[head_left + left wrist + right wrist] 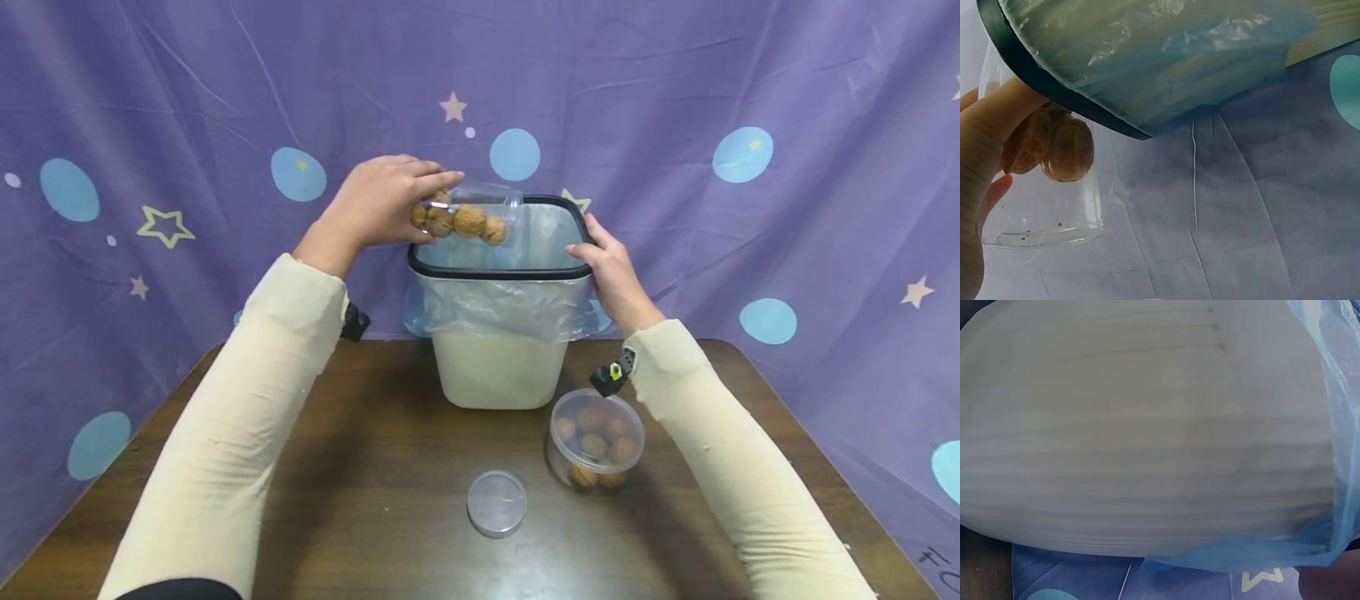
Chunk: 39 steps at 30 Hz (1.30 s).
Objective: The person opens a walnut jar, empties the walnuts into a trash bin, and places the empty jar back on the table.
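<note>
My left hand (386, 200) grips a clear plastic jar (513, 204), tipped on its side with its far end over the mouth of a bin. Several walnuts (470, 221) lie along the jar's lower side. In the left wrist view, walnuts (1067, 150) show through the jar wall (1047, 209), with small crumbs at its end. The cream bin (498, 367) has a black rim (495, 273) and a thin bluish plastic liner (510, 308) folded over it. With thumb inside and fingers outside, my right hand (617, 275) holds the rim's right side.
A round lidded tub (597, 442) of walnuts stands on the brown wooden table (375, 500), below my right wrist. Left of it lies a small round clear lid (497, 502). Behind the table hangs a purple curtain (600, 75) with stars and blue ovals.
</note>
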### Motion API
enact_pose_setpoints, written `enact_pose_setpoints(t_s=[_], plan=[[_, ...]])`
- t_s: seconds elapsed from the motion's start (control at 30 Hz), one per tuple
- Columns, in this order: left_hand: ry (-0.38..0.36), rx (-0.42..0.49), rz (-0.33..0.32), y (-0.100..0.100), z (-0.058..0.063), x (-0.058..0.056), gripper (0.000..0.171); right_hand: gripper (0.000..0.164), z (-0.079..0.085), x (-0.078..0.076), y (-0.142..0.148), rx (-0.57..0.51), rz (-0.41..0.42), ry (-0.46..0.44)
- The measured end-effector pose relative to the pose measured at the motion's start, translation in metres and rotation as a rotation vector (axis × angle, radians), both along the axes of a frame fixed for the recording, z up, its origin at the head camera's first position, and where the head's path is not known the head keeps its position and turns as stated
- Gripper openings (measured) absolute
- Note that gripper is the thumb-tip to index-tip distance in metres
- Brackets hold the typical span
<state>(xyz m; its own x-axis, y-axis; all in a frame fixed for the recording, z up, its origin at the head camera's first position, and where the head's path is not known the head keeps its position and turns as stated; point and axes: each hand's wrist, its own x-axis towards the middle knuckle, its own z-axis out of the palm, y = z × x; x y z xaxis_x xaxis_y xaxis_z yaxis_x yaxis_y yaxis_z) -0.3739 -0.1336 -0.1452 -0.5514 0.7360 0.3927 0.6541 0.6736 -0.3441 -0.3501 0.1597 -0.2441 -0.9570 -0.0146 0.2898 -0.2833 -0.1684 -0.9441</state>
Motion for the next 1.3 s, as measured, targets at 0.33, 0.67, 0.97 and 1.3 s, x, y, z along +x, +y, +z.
enact_pose_setpoints(t_s=[0.33, 0.67, 0.97, 1.3], plan=[[0.001, 0.003, -0.008, -0.0034, -0.0011, -0.0017, 0.088, 0.074, -0.0017, -0.0004, -0.0004, -0.007, 0.001, -0.002], [0.011, -0.01, -0.02, -0.0019, 0.0002, -0.0009, 0.088, 0.073, -0.0006, 0.0004, -0.0006, -0.004, 0.002, 0.005], [0.017, -0.024, -0.01, -0.0013, 0.0, -0.0021, 0.088, 0.074, -0.0005, 0.0009, -0.0015, -0.004, 0.003, 0.0], [0.012, -0.008, -0.006, 0.0033, 0.0014, 0.0013, 0.088, 0.074, 0.0, 0.0011, -0.0012, -0.005, -0.002, 0.01]])
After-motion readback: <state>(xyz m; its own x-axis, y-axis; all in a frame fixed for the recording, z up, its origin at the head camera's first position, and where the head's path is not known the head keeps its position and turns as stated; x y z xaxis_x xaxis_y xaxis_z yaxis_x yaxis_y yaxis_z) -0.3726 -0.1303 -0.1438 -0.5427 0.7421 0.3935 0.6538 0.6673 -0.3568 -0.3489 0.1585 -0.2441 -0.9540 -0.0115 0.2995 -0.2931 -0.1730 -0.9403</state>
